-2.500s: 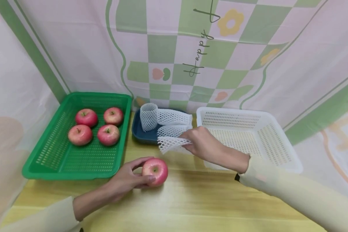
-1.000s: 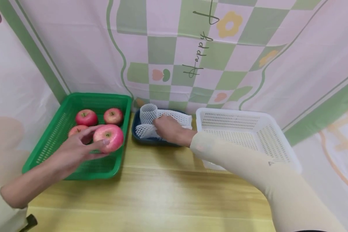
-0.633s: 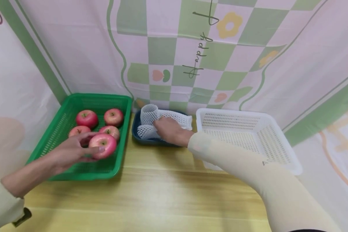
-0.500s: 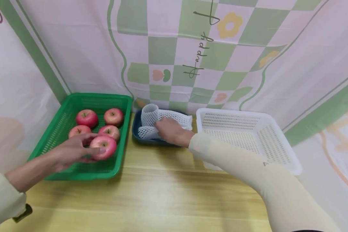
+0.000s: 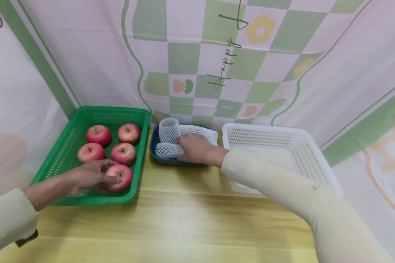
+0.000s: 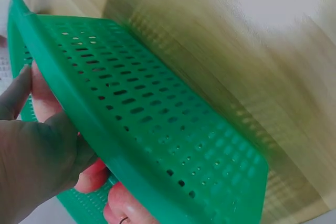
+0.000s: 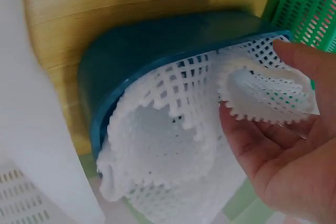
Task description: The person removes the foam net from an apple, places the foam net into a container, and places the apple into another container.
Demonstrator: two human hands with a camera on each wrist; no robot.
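Note:
My left hand (image 5: 89,177) holds a red apple (image 5: 123,173) low inside the green basket (image 5: 98,200), thumb across its near side. Several other red apples (image 5: 98,135) lie in the basket behind it. In the left wrist view the basket wall (image 6: 157,103) hides most of the fruit. Over the dark blue tray (image 5: 166,160), my right hand (image 5: 197,148) grips a white foam net sleeve (image 5: 167,150). The right wrist view shows this sleeve's open end between thumb and fingers. One sleeve (image 5: 169,128) stands upright in the tray; another (image 5: 202,131) lies behind the hand.
A white perforated basket (image 5: 322,160) stands to the right of the tray, partly behind my right sleeve. Light wooden tabletop (image 5: 184,219) extends in front of the containers. A patterned cloth (image 5: 184,54) hangs behind them.
My left hand has carried the apple from over the table down into the green basket. My right hand has moved left with the foam sleeve, from in front of the tray to over it.

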